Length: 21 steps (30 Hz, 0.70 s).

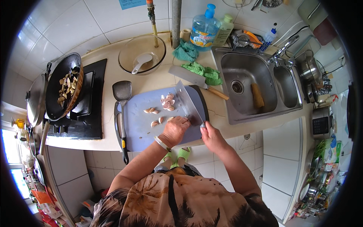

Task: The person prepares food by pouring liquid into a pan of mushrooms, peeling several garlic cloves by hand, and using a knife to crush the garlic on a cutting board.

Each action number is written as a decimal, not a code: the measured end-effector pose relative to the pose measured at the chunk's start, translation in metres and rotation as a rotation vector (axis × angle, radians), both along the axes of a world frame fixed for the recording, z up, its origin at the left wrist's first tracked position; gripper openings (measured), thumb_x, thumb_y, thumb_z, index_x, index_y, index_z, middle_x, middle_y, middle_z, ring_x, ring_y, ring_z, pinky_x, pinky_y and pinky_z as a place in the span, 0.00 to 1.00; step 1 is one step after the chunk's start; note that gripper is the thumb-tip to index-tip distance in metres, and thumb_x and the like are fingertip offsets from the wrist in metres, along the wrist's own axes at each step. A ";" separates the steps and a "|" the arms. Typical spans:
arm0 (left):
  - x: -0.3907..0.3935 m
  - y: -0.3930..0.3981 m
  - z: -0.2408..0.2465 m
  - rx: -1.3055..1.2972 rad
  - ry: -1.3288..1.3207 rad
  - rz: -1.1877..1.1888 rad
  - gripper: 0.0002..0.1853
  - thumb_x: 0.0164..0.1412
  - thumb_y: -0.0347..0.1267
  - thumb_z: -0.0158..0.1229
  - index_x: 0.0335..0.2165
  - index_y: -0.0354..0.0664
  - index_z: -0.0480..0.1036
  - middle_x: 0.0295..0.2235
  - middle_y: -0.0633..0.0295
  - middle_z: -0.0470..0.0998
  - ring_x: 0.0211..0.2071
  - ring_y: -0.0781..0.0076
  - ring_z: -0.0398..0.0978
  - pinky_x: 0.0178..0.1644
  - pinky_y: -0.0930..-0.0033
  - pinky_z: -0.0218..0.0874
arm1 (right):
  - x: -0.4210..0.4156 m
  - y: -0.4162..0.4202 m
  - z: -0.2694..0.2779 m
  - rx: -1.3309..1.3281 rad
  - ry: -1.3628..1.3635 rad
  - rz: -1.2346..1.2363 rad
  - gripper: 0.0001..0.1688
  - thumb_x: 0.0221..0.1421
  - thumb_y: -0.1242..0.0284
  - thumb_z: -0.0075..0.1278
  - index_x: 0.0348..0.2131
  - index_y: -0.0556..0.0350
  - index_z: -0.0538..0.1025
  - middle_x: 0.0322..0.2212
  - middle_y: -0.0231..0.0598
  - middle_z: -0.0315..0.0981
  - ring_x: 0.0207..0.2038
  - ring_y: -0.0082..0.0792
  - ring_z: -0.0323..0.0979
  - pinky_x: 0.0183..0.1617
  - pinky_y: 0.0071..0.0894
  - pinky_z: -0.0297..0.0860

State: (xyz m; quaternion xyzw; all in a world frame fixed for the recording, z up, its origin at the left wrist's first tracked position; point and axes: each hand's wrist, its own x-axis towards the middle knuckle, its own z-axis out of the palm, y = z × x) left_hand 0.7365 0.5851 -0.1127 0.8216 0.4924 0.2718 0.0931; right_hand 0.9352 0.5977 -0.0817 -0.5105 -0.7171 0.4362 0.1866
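Observation:
My right hand (211, 136) grips the handle of a cleaver (189, 103), whose broad blade slants over the right part of a blue-grey cutting board (139, 124). Beside the blade, my left hand (175, 130) is low over the board with its fingers curled down. What lies under those fingertips is hidden. One garlic clove (170, 118) shows at the edge of the left hand. Farther up the board is a pile of garlic cloves (168, 101), pinkish and partly in their skins. Several loose pale cloves (151, 110) lie to the left.
A spatula (122, 93) lies along the board's left edge. Behind the board rests a second cleaver (188, 76), near a green cloth (202, 72) and a glass bowl (124, 61). A wok with sliced food (52, 85) stands left; a steel sink (246, 113) is right.

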 end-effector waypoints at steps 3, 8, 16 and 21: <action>0.004 -0.011 -0.001 0.010 -0.031 -0.033 0.13 0.41 0.25 0.52 0.31 0.40 0.73 0.32 0.62 0.74 0.34 0.63 0.72 0.37 0.65 0.67 | -0.013 0.004 -0.021 0.090 0.049 -0.061 0.11 0.62 0.68 0.41 0.37 0.59 0.65 0.23 0.59 0.70 0.28 0.63 0.69 0.28 0.52 0.64; 0.005 -0.015 -0.002 -0.058 -0.041 -0.004 0.14 0.42 0.26 0.53 0.33 0.39 0.72 0.34 0.59 0.74 0.35 0.61 0.73 0.38 0.65 0.68 | -0.010 0.003 -0.018 0.044 0.068 -0.049 0.14 0.62 0.67 0.40 0.42 0.59 0.66 0.23 0.56 0.71 0.27 0.60 0.70 0.28 0.48 0.65; -0.028 -0.007 0.011 0.095 0.001 0.222 0.11 0.46 0.25 0.58 0.33 0.40 0.74 0.36 0.55 0.76 0.38 0.56 0.74 0.44 0.60 0.66 | -0.006 -0.009 0.007 -0.009 0.253 -0.058 0.18 0.62 0.69 0.40 0.50 0.59 0.64 0.19 0.41 0.68 0.22 0.36 0.69 0.28 0.34 0.66; -0.070 -0.023 0.028 -0.084 0.122 0.290 0.09 0.43 0.22 0.61 0.28 0.41 0.75 0.30 0.59 0.77 0.36 0.57 0.73 0.40 0.59 0.66 | 0.009 -0.038 0.020 -0.255 0.313 -0.007 0.19 0.62 0.69 0.40 0.50 0.60 0.63 0.18 0.36 0.67 0.21 0.28 0.66 0.28 0.28 0.65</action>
